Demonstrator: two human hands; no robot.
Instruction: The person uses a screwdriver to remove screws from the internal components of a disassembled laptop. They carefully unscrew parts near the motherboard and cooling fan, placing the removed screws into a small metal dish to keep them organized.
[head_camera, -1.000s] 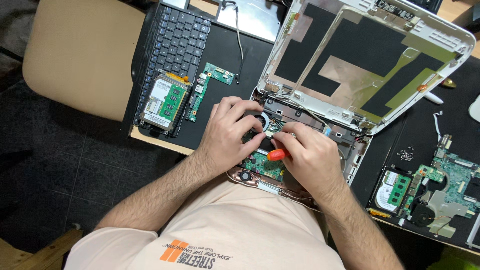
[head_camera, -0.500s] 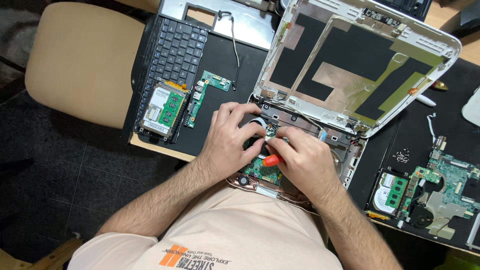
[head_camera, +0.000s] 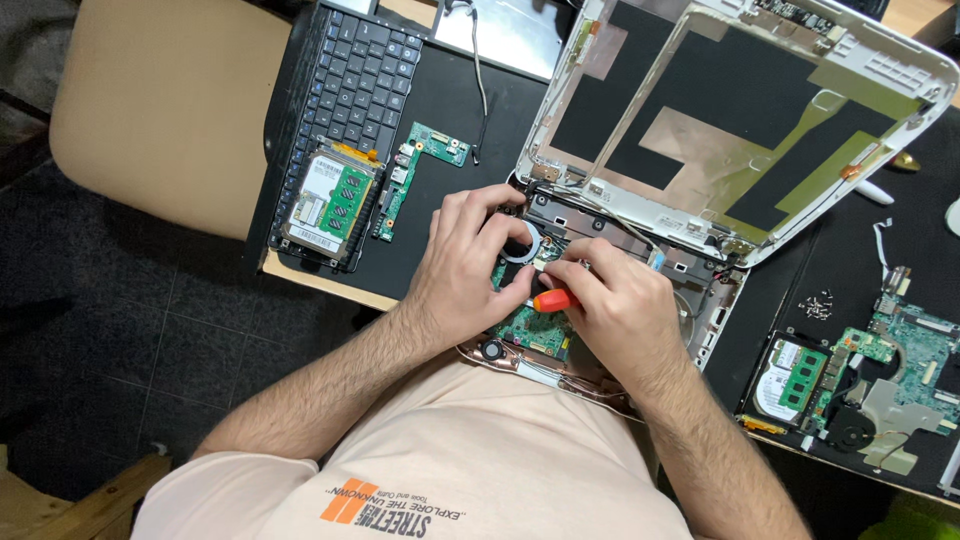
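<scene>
A dismantled laptop (head_camera: 700, 300) lies open on the black desk, its stripped lid (head_camera: 740, 110) tilted back and its green circuit board (head_camera: 535, 328) exposed. My right hand (head_camera: 620, 305) grips a small screwdriver with an orange handle (head_camera: 552, 299) over that board. My left hand (head_camera: 465, 265) rests on the laptop base beside it, fingers curled near a round black fan (head_camera: 520, 246). What the screwdriver tip touches is hidden by my fingers.
A loose black keyboard (head_camera: 345, 90) lies far left with a hard drive and memory stick (head_camera: 328, 200) on it. A green L-shaped board (head_camera: 415, 170) lies beside. At right sit another drive (head_camera: 785, 380), a second motherboard (head_camera: 895, 385) and small screws (head_camera: 818, 303). A tan chair (head_camera: 160, 110) stands left.
The view has shifted slightly. My hands stay on the laptop base, the right still holding the screwdriver, with only small finger movements.
</scene>
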